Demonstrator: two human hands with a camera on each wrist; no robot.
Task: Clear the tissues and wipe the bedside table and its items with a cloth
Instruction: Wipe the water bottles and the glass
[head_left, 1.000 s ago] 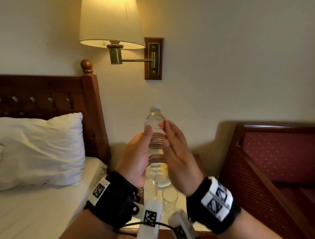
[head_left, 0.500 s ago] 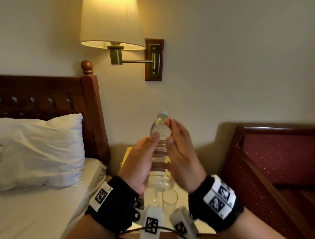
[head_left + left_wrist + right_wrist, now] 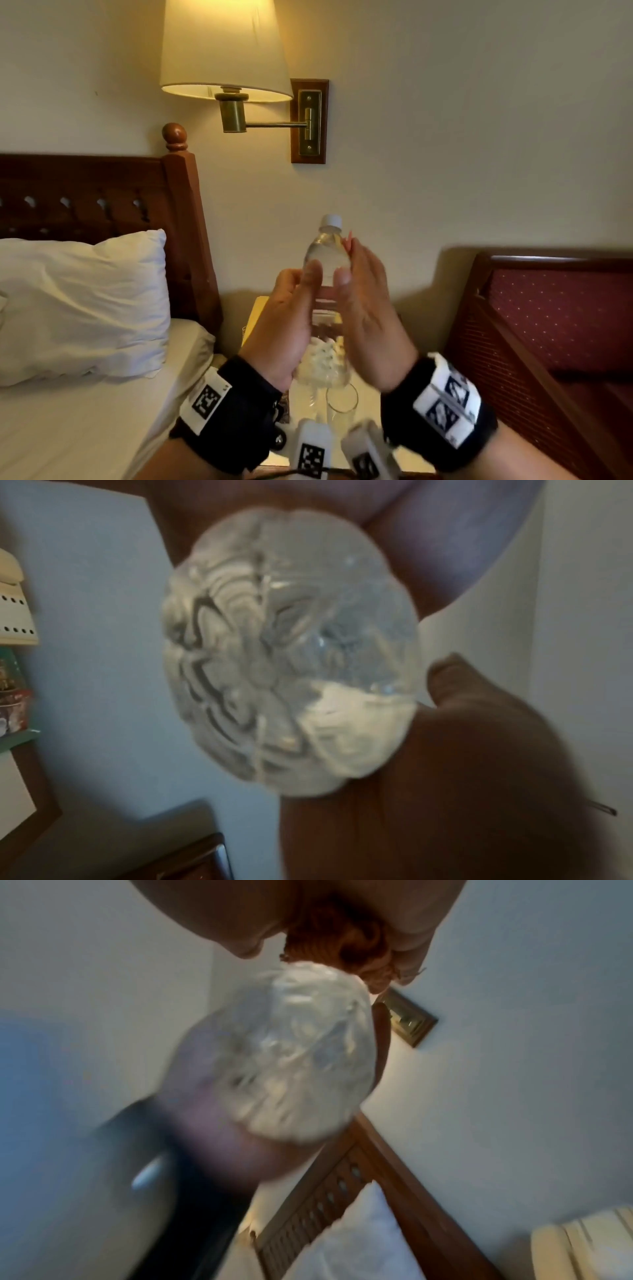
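A clear water bottle (image 3: 327, 255) with a white cap is held upright above the bedside table (image 3: 371, 389). My left hand (image 3: 291, 318) grips its body, thumb in front. My right hand (image 3: 370, 308) presses an orange cloth (image 3: 348, 240) against the bottle's right shoulder; only a tip of cloth shows past the fingers. In the right wrist view the bunched cloth (image 3: 342, 942) sits between thumb and fingers above the bottle (image 3: 298, 1053). The left wrist view shows the bottle's base (image 3: 287, 647) beside my left hand (image 3: 462, 750). No tissues are in view.
A drinking glass (image 3: 342, 401) and a second bottle (image 3: 306, 394) stand on the table under my hands. A bed with a white pillow (image 3: 82, 301) and wooden headboard (image 3: 185, 219) is on the left. A red upholstered seat (image 3: 555, 325) is on the right. A lit wall lamp (image 3: 226, 51) hangs above.
The bottle has shifted slightly to the right in my left hand. My right hand with the cloth has slid up the bottle towards its neck.
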